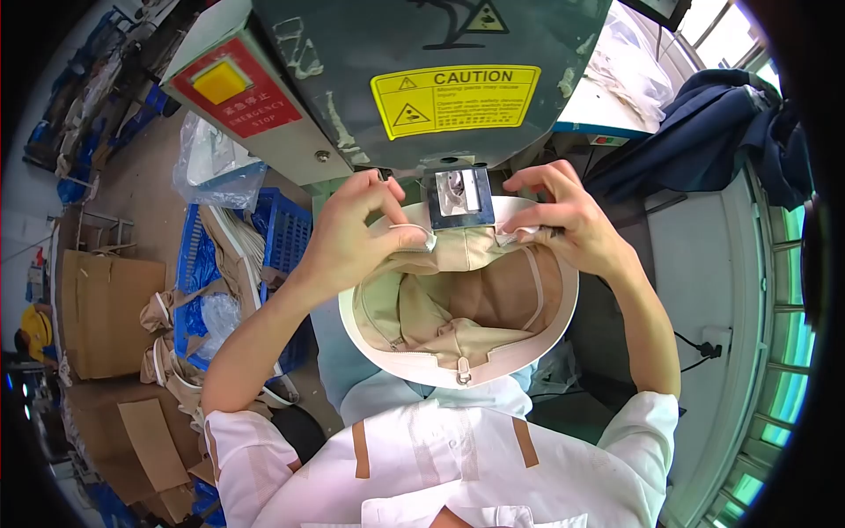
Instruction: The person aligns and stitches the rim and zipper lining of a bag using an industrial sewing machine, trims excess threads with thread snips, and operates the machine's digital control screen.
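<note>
A beige fabric bag (493, 295) with a broad pale rim hangs open in front of me, and its lining shows. A small metal clasp (463, 371) sits on the rim nearest my body. My left hand (370, 224) pinches the far rim between thumb and fingers, left of a dark metal plate (435, 209) under the machine. On the plate's other side, my right hand (568, 220) grips the same rim, with some fingers raised. The plate has a shiny window and lies over the rim between both hands. What is beneath it is hidden.
The grey machine (352, 70) with a yellow caution label (458, 97) stands close ahead. Its yellow emergency stop button (223, 82) is at upper left. A blue crate (286, 231) with beige pieces, cardboard boxes (110, 308) and dark cloth (695, 145) lie around.
</note>
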### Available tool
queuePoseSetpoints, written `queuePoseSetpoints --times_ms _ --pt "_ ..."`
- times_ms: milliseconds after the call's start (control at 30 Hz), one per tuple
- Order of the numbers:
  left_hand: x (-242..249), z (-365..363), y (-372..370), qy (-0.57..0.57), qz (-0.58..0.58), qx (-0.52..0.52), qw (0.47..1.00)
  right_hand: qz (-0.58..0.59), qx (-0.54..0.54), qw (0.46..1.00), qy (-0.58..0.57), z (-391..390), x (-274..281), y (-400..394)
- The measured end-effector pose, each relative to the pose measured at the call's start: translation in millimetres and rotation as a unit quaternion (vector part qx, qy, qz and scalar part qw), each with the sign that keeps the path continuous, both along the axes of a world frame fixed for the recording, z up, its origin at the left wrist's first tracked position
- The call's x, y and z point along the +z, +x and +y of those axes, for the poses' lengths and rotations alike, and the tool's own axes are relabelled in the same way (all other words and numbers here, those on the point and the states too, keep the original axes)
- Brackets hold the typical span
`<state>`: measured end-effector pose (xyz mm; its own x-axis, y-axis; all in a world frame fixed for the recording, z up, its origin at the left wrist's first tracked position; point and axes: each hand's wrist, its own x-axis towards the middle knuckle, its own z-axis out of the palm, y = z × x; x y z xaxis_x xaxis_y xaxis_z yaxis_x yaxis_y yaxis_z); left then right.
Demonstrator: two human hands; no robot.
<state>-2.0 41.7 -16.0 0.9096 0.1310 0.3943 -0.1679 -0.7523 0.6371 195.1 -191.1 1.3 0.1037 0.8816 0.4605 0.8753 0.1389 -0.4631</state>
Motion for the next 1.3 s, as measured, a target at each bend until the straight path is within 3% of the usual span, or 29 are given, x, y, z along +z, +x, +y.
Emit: queuePoseSetpoints --times_ms 33,67,100,133,167,233,267,333,367,433,467,533,600,667,733,800,867,900,933,967,1000,1033,1133,1167,1267,1300 --pt "-5.9 3.6 2.8 -0.060 0.045 0.029 0.997 0.012 0.008 1.000 -0.005 1.9 -6.4 7.3" --pt "-12.6 11.7 7.0 -0.058 0.046 0.031 0.997 0.179 0.048 0.979 -0.081 4.6 -12.2 14.6" --pt "-19.4 21.8 12.3 -0.215 0.183 -0.001 0.959 0.339 0.088 0.924 -0.154 6.7 -19.6 19.3" --pt "-22.2 26.8 15.6 -0.362 0.310 -0.032 0.878 0.392 0.093 0.902 -0.159 8.4 -30.6 22.1" --pt "-22.4 25.6 16.6 -0.361 0.310 -0.029 0.879 0.392 0.096 0.901 -0.158 10.0 -41.0 23.8" --pt "-21.4 22.3 22.2 -0.445 0.296 -0.120 0.837 0.481 0.125 0.856 -0.140 13.9 -52.4 26.7" --pt "-21.3 25.7 22.8 -0.445 0.295 -0.118 0.837 0.521 0.134 0.834 -0.123 15.6 -53.1 24.2" --pt "-21.6 32.6 24.9 -0.478 0.404 -0.144 0.766 0.549 0.115 0.820 -0.115 14.3 -64.5 25.2" --pt "-19.5 32.9 25.2 -0.479 0.405 -0.142 0.766 0.578 0.093 0.804 -0.106 12.9 -69.5 25.3" --pt "-6.3 31.6 24.6 -0.387 0.398 -0.141 0.820 0.604 0.086 0.784 -0.115 11.8 -61.7 23.1" --pt "7.2 31.8 25.9 -0.388 0.398 -0.140 0.820 0.601 0.076 0.783 -0.140 11.5 -54.2 23.5" --pt "33.0 34.1 28.2 -0.257 0.503 -0.132 0.815 0.598 0.066 0.781 -0.166 11.4 -39.9 25.5" --pt "28.5 37.7 28.4 -0.257 0.506 -0.105 0.817 0.522 0.058 0.810 -0.260 13.9 -25.7 33.8" --pt "22.5 42.1 29.6 -0.254 0.507 -0.078 0.820 0.513 0.031 0.819 -0.256 21.5 -17.1 39.7" --pt "26.9 43.1 36.9 -0.235 0.379 -0.028 0.894 0.515 0.012 0.822 -0.245 30.4 -15.7 48.8" --pt "30.6 50.1 42.9 -0.240 0.409 -0.076 0.877 0.513 0.000 0.825 -0.237 36.8 -8.5 50.0" --pt "6.4 69.9 38.8 0.003 0.348 -0.022 0.937 0.504 -0.016 0.834 -0.224 40.6 -7.3 49.9" --pt "-20.1 91.8 33.7 0.002 0.350 -0.022 0.937 0.499 -0.025 0.838 -0.218 42.5 -6.7 49.8" --pt "-53.9 120.3 26.9 -0.408 0.267 0.008 0.873 0.498 -0.027 0.840 -0.214 44.4 -6.6 50.9" --pt "-71.7 134.7 23.0 -0.745 0.135 0.038 0.652 0.497 -0.027 0.841 -0.213 45.0 -7.2 51.5" --pt "-62.1 129.9 22.7 -0.745 0.134 0.038 0.652 0.495 -0.028 0.842 -0.212 45.6 -7.8 52.1" --pt "-50.4 125.1 19.9 -0.778 0.118 -0.040 0.616 0.499 -0.029 0.840 -0.211 44.8 -9.1 51.8" --pt "-44.7 116.9 18.0 -0.792 0.085 -0.120 0.593 0.503 -0.031 0.837 -0.214 44.0 -9.9 52.0" --pt "-54.4 122.8 18.6 -0.774 0.070 -0.213 0.593 0.504 -0.031 0.836 -0.216 44.0 -10.7 52.1" --pt "14.1 63.8 42.1 -0.758 0.028 0.343 0.555 0.507 -0.036 0.836 -0.208 44.1 -13.6 52.4" --pt "8.5 68.1 39.4 -0.756 0.038 0.324 0.568 0.508 -0.037 0.836 -0.206 44.2 -14.0 52.3"
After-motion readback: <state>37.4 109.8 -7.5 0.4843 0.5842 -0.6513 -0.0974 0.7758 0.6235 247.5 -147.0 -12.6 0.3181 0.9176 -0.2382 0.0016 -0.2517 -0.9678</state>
